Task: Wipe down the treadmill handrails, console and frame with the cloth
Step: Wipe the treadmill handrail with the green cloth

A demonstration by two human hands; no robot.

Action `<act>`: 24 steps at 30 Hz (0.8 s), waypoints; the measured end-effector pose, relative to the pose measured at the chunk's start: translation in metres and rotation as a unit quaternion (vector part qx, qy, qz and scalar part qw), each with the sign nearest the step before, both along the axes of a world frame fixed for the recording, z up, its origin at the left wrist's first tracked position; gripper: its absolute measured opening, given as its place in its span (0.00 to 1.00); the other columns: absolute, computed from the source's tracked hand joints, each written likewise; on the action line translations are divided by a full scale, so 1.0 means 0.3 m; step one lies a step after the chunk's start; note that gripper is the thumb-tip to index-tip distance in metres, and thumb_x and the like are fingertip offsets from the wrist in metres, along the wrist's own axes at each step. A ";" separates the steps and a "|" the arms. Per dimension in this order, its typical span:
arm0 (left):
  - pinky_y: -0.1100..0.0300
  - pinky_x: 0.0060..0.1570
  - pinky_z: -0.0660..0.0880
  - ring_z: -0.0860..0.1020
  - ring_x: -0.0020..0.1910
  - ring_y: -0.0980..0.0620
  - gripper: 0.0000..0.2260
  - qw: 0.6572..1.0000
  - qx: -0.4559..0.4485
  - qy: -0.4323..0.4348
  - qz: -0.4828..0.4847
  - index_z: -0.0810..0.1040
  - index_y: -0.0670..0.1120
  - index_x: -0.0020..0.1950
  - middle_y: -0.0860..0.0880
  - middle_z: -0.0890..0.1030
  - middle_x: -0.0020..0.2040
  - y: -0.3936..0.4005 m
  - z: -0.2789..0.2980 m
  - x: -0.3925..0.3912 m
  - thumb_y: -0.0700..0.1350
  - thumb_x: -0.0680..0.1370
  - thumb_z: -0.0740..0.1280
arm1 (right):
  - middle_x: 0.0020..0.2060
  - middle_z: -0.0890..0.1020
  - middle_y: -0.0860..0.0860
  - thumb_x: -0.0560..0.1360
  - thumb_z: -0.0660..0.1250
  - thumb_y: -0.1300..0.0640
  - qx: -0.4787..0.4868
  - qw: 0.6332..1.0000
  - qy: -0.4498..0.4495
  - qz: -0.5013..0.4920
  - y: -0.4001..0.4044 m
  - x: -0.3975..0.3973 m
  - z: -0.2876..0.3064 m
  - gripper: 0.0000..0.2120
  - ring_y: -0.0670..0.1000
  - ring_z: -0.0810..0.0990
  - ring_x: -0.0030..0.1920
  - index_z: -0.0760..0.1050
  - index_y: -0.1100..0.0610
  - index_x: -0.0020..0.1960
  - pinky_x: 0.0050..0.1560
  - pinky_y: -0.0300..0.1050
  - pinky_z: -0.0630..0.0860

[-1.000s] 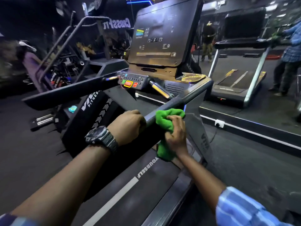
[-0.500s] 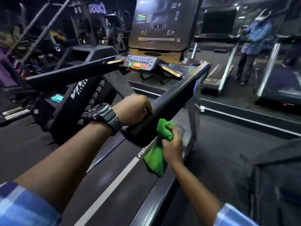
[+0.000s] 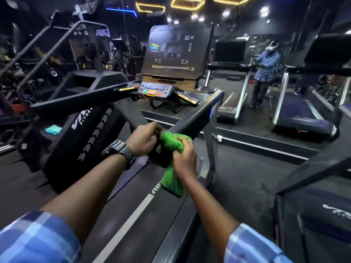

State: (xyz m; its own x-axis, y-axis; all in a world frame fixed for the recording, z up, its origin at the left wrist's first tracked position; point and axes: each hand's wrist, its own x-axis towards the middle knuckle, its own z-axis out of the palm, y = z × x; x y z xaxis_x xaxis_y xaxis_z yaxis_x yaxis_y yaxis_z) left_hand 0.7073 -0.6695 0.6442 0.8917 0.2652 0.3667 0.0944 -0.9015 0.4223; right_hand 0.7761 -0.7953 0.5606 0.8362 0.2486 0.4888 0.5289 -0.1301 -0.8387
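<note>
A green cloth (image 3: pixel 171 147) is bunched at the near end of the treadmill's right handrail (image 3: pixel 195 120), its tail hanging down over the belt. My right hand (image 3: pixel 185 158) grips the cloth from the right. My left hand (image 3: pixel 145 138), with a watch on the wrist, has its fingers curled at the cloth's upper edge by the rail end and pinches it. The left handrail (image 3: pixel 76 101) runs back to the console (image 3: pixel 155 91) with its coloured buttons, under a large dark screen (image 3: pixel 177 52). The belt (image 3: pixel 121 223) lies below my arms.
A black motor cover (image 3: pixel 81 141) with white lettering sits left of the belt. A mirror wall ahead shows more treadmills (image 3: pixel 303 118) and a person (image 3: pixel 265 73) in a blue shirt. Another machine's black frame (image 3: pixel 313 215) stands close on the right. Gym racks fill the left.
My left hand has left its grip on the rail end and come over to the cloth. My right hand has lifted the cloth back up against the rail end. The view has swung upward.
</note>
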 end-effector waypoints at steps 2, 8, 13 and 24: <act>0.55 0.48 0.74 0.79 0.50 0.43 0.14 0.999 -0.018 -0.027 0.019 0.75 0.42 0.55 0.42 0.81 0.50 -0.013 -0.008 -0.011 0.34 0.72 0.58 | 0.53 0.80 0.53 0.62 0.61 0.63 -0.017 0.998 -0.054 0.009 0.038 -0.032 0.058 0.22 0.54 0.75 0.55 0.79 0.56 0.54 0.57 0.42 0.67; 0.45 0.57 0.76 0.81 0.51 0.44 0.21 0.972 -0.225 -0.065 0.009 0.74 0.42 0.57 0.42 0.82 0.49 -0.009 -0.047 -0.039 0.38 0.66 0.55 | 0.51 0.79 0.53 0.60 0.61 0.65 -0.052 0.994 -0.082 0.059 -0.058 -0.088 -0.078 0.22 0.55 0.77 0.54 0.78 0.57 0.53 0.58 0.49 0.73; 0.48 0.58 0.76 0.80 0.53 0.47 0.19 0.982 -0.169 -0.080 0.006 0.74 0.43 0.60 0.45 0.82 0.52 -0.001 -0.064 -0.037 0.35 0.70 0.59 | 0.56 0.81 0.53 0.63 0.60 0.61 -0.069 0.997 -0.004 -0.020 0.052 0.010 0.075 0.23 0.57 0.77 0.57 0.79 0.55 0.56 0.60 0.43 0.68; 0.50 0.54 0.75 0.79 0.56 0.44 0.20 0.998 0.006 -0.053 -0.029 0.72 0.51 0.62 0.48 0.83 0.55 0.035 -0.076 -0.023 0.39 0.72 0.61 | 0.55 0.79 0.53 0.64 0.59 0.61 0.031 0.993 0.053 -0.104 0.086 -0.001 0.029 0.23 0.50 0.75 0.57 0.78 0.57 0.57 0.62 0.40 0.70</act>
State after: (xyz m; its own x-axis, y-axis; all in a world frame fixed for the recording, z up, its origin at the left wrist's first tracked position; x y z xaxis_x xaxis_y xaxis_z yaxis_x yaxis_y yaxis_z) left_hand 0.7003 -0.6590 0.6214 0.8614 0.2093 0.4629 -0.0029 -0.9091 0.4165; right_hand 0.7758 -0.7694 0.5692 0.9137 0.0376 0.4047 0.4048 -0.1732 -0.8978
